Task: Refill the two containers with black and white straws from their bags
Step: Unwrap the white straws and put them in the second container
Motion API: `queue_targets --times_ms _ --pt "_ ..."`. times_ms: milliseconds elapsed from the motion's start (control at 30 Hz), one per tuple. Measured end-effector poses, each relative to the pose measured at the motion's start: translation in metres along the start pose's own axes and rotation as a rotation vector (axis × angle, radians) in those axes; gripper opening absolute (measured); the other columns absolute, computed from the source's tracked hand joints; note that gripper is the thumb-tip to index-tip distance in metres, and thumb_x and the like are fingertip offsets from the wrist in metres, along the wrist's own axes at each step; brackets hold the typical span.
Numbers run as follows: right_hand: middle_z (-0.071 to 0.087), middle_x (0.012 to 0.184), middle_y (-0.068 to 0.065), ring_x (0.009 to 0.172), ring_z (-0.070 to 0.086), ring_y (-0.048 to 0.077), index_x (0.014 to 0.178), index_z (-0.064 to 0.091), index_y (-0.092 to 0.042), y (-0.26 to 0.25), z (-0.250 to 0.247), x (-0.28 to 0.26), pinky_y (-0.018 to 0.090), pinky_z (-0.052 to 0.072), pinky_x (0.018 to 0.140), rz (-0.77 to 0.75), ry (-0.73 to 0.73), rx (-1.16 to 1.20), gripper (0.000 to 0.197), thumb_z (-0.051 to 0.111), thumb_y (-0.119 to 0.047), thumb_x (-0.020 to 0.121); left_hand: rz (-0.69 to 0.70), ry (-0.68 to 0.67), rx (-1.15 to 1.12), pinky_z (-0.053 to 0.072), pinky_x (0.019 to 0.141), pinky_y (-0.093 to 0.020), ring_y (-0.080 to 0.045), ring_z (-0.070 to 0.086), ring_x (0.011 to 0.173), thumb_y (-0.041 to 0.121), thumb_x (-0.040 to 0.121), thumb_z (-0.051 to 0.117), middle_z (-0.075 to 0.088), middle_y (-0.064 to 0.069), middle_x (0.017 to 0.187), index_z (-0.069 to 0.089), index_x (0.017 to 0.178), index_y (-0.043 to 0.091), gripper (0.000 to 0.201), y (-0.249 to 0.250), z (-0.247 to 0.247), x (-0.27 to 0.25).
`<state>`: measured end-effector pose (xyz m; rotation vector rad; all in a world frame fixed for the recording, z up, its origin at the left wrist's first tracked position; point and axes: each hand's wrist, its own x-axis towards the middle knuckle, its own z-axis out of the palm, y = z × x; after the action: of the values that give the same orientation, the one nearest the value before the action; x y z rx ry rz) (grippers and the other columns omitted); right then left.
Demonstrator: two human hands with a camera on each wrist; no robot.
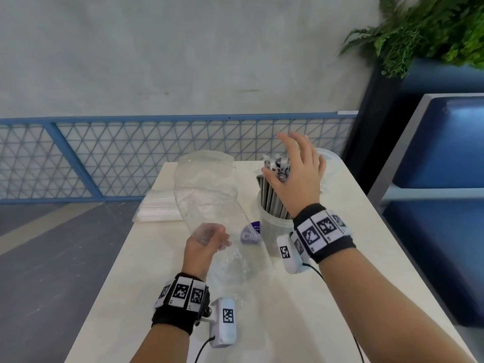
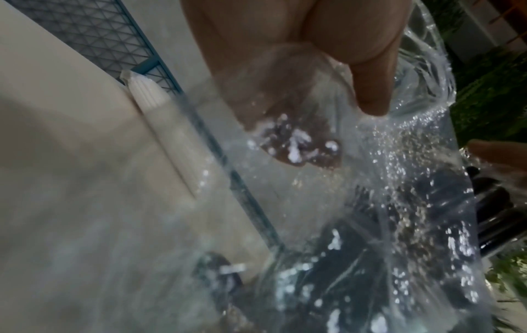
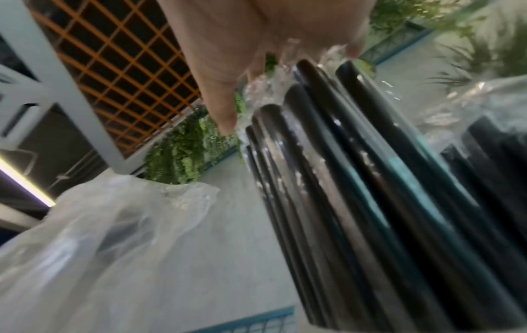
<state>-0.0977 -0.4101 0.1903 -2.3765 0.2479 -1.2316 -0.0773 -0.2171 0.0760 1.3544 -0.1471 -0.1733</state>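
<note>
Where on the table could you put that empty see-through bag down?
Bare cream table lies near the front edge, left of the left hand gripping the clear plastic bag. Crowded: the far end, with white straws and the clear container of black straws.

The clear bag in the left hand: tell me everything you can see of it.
The clear bag is thin, crinkled, see-through plastic, and looks empty. It stands tilted above the table, mouth open at the top. The left hand grips its lower part, fingers curled round the film. A small purple label shows through it. It is beside the container of black straws; whether they touch is unclear.
</note>
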Motion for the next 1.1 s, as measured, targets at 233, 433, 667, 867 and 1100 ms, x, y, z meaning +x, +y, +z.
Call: queue_targets --times_ms 233,433,667,867,1100 --pt "0.059 0.092 0.0 0.087 0.051 0.005 0.095 0.058 -0.012 -0.005 -0.002 -0.103 0.025 0.046 0.08 -0.034 -0.21 0.351 0.021 0.054 -0.031 0.087 -0.093 0.142 -0.335 0.056 0.064 -0.026 -0.018 0.066 0.063 0.046 0.08 0.046 0.066 -0.004 0.064 0.06 0.088 0.006 0.043 -0.003 -0.005 -0.006" --pt "0.046 0.125 -0.002 0.115 0.048 0.018 0.131 0.041 -0.02 0.033 0.022 -0.166 0.031 0.037 0.099 0.874 -0.603 0.511 0.053 0.053 -0.046 0.087 -0.187 0.199 -0.362 0.053 0.076 -0.034 -0.02 0.067 0.068 0.042 0.096 0.033 0.066 -0.007 0.072 0.059 0.094 0.011 0.041 -0.016 -0.013 -0.022" --pt "0.06 0.083 0.001 0.071 0.061 0.014 0.103 0.052 -0.022 0.048 0.024 -0.162 0.024 0.047 0.064 0.747 -0.747 0.563 0.013 0.05 -0.014 0.093 0.095 0.539 0.432 0.031 0.104 -0.037 -0.032 0.031 0.129 0.014 0.068 0.079 0.022 -0.014 0.142 0.015 0.142 0.014 0.098 -0.021 -0.048 -0.028" --pt "0.057 0.078 -0.003 0.068 0.06 0.011 0.105 0.055 -0.02 0.048 0.031 -0.165 0.02 0.048 0.062 0.672 -0.831 0.486 0.014 0.052 -0.015 0.093 0.174 0.333 1.173 0.015 0.109 -0.055 -0.031 0.033 0.128 0.073 0.06 0.044 0.047 -0.006 0.132 0.065 0.096 0.024 0.064 -0.023 -0.089 -0.013" --pt "0.059 0.077 -0.004 0.068 0.06 0.008 0.101 0.054 -0.023 0.047 0.045 -0.163 0.017 0.044 0.065 0.611 -0.888 0.385 0.014 0.053 -0.014 0.091 0.068 0.076 1.153 0.044 0.081 -0.039 -0.023 0.054 0.066 0.037 0.084 0.061 0.051 0.006 0.063 0.046 0.064 0.022 0.03 -0.006 -0.109 0.007"
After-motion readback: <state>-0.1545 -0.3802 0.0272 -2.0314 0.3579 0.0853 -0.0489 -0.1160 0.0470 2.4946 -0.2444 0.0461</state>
